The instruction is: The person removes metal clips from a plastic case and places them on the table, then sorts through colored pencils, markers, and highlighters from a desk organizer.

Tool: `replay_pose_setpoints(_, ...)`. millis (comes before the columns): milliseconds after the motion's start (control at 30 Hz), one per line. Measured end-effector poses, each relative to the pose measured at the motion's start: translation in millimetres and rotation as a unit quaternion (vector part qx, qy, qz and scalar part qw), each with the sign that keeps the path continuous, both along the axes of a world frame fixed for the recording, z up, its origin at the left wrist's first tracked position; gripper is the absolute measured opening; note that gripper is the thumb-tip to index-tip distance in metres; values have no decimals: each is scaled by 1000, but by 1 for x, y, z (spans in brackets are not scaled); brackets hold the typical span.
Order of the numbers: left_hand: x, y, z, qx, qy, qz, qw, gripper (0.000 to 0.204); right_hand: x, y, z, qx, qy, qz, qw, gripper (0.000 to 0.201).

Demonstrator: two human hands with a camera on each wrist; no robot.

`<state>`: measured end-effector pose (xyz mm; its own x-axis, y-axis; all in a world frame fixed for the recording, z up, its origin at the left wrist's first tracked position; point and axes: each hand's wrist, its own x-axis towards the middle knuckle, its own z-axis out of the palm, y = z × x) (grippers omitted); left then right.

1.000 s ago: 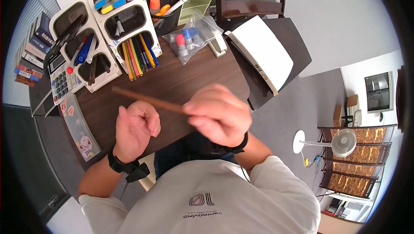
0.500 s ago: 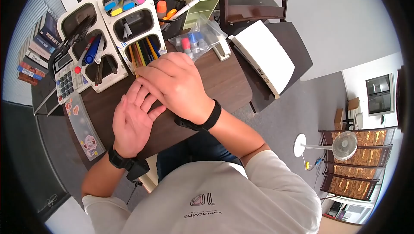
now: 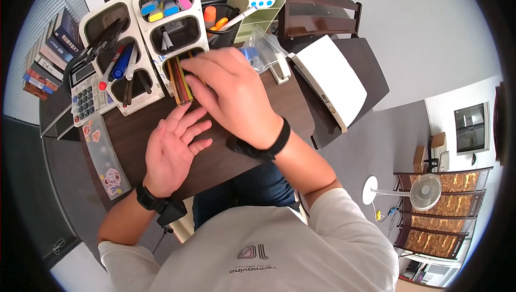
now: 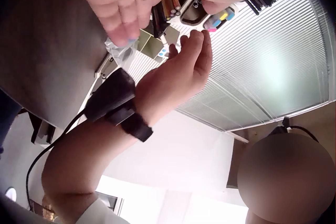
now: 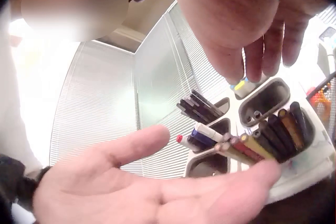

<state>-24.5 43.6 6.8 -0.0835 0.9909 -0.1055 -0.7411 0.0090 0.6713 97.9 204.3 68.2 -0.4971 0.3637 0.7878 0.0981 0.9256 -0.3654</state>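
Reaching right hand (image 3: 231, 90) over pencils (image 3: 180, 83), left hand (image 3: 172, 149) flat.

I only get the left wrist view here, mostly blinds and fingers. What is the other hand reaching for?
Observer: In the head view, the right hand is at the coloured pencils sticking out of a white desk organiser.
Operator: Has it got hold of one?
Observer: It seems not. The right wrist view shows its fingers hanging loose, with nothing in them.
Operator: And where is the left hand?
Observer: The left hand lies palm up with its fingers spread, over the dark table, just below the pencil ends.
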Motion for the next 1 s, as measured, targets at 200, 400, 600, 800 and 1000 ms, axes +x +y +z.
replay_pose_setpoints(200, -1, 0, -4, -49, -2, -14, 999, 74, -44, 19, 14, 74, -133, -44, 987, 31)
replay_pose_setpoints(400, -1, -1, -5, -45, -5, -43, 998, 67, -55, 32, 12, 125, -195, -62, 971, 15)
replay_pose_setpoints(600, -2, -1, -7, -48, 19, -87, 995, 49, -15, 23, 22, 83, 31, -51, 995, 20)
replay_pose_setpoints(800, 9, -6, -8, 2, 64, -21, 998, 45, 78, -56, -14, -542, 115, 48, 831, 23)
replay_pose_setpoints(1000, 8, -3, -6, 8, 128, -54, 990, 47, 104, -72, -59, -581, 118, 36, 804, 23)
